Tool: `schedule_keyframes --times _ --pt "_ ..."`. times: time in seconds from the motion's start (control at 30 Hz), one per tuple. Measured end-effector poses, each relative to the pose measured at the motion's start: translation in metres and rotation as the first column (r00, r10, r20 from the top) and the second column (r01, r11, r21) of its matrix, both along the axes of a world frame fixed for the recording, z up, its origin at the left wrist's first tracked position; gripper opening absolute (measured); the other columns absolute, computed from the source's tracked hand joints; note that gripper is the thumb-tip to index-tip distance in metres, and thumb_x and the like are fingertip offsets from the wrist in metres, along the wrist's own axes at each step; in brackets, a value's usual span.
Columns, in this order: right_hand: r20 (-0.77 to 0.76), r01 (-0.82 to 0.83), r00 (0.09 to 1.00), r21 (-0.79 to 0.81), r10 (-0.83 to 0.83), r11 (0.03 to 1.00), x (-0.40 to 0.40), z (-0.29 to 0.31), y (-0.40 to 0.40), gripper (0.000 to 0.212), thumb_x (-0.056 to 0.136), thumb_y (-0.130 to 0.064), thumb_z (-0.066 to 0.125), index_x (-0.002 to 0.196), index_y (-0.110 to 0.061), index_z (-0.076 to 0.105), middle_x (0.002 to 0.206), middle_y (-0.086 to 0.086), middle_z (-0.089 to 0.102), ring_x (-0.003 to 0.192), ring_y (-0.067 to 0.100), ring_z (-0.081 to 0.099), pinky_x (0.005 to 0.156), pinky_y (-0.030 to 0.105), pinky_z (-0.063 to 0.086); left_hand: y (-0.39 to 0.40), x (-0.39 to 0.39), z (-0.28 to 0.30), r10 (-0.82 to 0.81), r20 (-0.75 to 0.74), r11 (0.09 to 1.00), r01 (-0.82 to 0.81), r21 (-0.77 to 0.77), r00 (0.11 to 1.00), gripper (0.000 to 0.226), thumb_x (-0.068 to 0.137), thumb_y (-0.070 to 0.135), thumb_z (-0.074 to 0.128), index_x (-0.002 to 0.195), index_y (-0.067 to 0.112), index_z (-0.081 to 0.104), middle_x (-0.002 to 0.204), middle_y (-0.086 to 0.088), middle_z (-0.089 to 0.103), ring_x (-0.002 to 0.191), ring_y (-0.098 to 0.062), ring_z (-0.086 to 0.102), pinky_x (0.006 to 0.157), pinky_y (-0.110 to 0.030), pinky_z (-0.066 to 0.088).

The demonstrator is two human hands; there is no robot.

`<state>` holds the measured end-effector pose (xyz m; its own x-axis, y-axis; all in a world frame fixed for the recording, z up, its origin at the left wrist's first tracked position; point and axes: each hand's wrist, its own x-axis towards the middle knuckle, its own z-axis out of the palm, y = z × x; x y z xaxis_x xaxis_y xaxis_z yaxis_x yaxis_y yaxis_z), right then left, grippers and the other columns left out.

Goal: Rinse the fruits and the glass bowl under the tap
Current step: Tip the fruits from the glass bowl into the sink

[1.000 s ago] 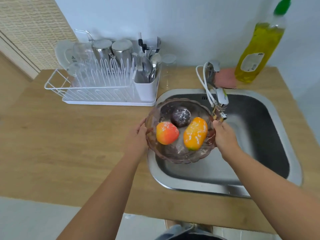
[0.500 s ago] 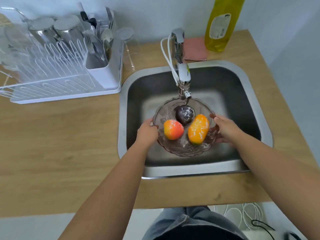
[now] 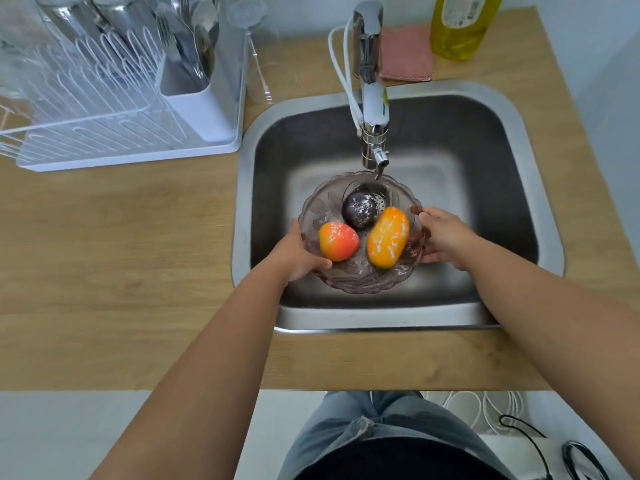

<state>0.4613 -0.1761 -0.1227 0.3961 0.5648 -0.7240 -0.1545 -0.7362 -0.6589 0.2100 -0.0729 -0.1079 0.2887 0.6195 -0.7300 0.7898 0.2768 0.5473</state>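
the scalloped clear glass bowl (image 3: 360,271) with three white-speckled fruits (image 3: 387,237) has been carried from the table edge over the steel sink (image 3: 519,140), under the chrome tap (image 3: 374,140); left hand (image 3: 294,252) and right hand (image 3: 445,237) grip its rim. rinsing can begin.

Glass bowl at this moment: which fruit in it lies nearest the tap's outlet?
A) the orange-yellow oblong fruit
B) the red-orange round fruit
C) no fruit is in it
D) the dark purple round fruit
D: in the glass bowl, the dark purple fruit sits at the far side, just below the tap outlet; the red-orange fruit and orange-yellow fruit lie nearer the person.
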Motion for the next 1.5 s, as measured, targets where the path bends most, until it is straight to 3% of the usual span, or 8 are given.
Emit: schedule_keyframes --times 0.23,0.33,0.43,0.57,0.73,0.9,1.23,1.5 --pt "0.142 -0.171 0.975 -0.006 0.170 0.985 -0.011 -0.009 0.005 0.027 0.103 -0.026 0.033 0.122 -0.022 0.053 0.087 0.009 0.062 0.068 0.023 0.058 0.068 0.034 0.050 -0.005 0.004 -0.001 -0.092 -0.091 0.955 0.113 0.273 0.992 0.118 0.067 0.038 0.092 0.158 0.031 0.017 0.168 -0.007 0.002 0.153 -0.032 0.018 0.120 -0.045 0.025" --pt "0.385 -0.285 0.885 0.001 0.262 0.959 -0.002 -0.020 0.007 0.047 0.097 -0.023 0.045 0.144 -0.021 0.040 0.137 0.013 0.051 0.116 0.028 0.056 0.101 0.042 0.045 -0.003 0.006 -0.006 -0.157 -0.144 0.895 0.202 0.398 0.977 0.108 0.066 0.048 0.089 0.155 0.029 0.030 0.168 -0.002 0.009 0.154 -0.032 0.012 0.122 -0.049 0.022" --pt "0.620 -0.636 0.587 -0.045 0.521 0.770 0.009 -0.003 0.018 0.076 0.079 -0.024 0.059 0.150 -0.025 0.031 0.154 0.006 0.033 0.138 0.031 0.031 0.115 0.044 0.028 -0.002 0.010 -0.006 -0.290 -0.249 0.798 0.377 0.471 0.924 0.101 0.069 0.052 0.086 0.152 0.029 0.033 0.163 -0.003 0.028 0.154 -0.035 0.009 0.125 -0.052 0.013" --pt "0.597 -0.866 0.063 -0.366 0.800 0.342 0.007 0.012 0.039 0.094 0.068 -0.034 0.071 0.151 -0.035 0.026 0.161 -0.007 0.020 0.145 0.029 0.014 0.116 0.046 0.019 0.006 0.010 -0.010 -0.328 -0.284 0.767 0.430 0.476 0.901 0.100 0.067 0.052 0.086 0.150 0.031 0.035 0.156 -0.001 0.040 0.154 -0.036 0.009 0.125 -0.054 0.008" --pt "0.573 -0.885 -0.094 -0.422 0.814 0.195 0.001 0.007 0.056 0.081 0.061 -0.039 0.079 0.134 -0.039 0.043 0.142 -0.009 0.044 0.141 0.026 0.018 0.111 0.044 0.017 0.008 0.009 -0.011 -0.346 -0.279 0.770 0.440 0.461 0.896 0.098 0.064 0.049 0.088 0.147 0.032 0.038 0.156 0.002 0.042 0.153 -0.037 0.005 0.124 -0.052 0.009" --pt "0.606 -0.871 -0.223 -0.476 0.763 0.123 -0.003 0.002 0.055 0.082 0.054 -0.054 0.078 0.129 -0.041 0.047 0.130 -0.007 0.047 0.127 0.025 0.030 0.100 0.042 0.027 0.010 0.009 -0.016 -0.362 -0.310 0.745 0.473 0.471 0.879 0.096 0.064 0.049 0.087 0.146 0.032 0.040 0.154 0.000 0.044 0.152 -0.038 0.010 0.123 -0.050 0.012" --pt "0.669 -0.882 0.035 -0.328 0.742 0.338 -0.001 0.000 0.037 0.076 0.054 -0.046 0.080 0.122 -0.033 0.049 0.123 -0.007 0.049 0.121 0.023 0.034 0.096 0.040 0.026 0.010 0.018 -0.008 -0.369 -0.395 0.702 0.531 0.475 0.841 0.079 0.063 0.050 0.084 0.132 0.033 0.047 0.144 -0.004 0.054 0.148 -0.038 0.016 0.122 -0.058 -0.003" --pt "0.713 -0.557 0.596 0.037 0.369 0.829 0.034 0.027 0.016 0.074 0.058 -0.029 0.087 0.124 -0.018 0.054 0.118 0.005 0.053 0.116 0.028 0.044 0.095 0.038 0.041 0.015 0.022 0.016 -0.258 -0.107 0.729 0.266 0.630 0.960 0.083 0.064 0.039 0.088 0.134 0.030 0.044 0.135 -0.001 0.050 0.129 -0.027 0.040 0.101 -0.039 0.042"
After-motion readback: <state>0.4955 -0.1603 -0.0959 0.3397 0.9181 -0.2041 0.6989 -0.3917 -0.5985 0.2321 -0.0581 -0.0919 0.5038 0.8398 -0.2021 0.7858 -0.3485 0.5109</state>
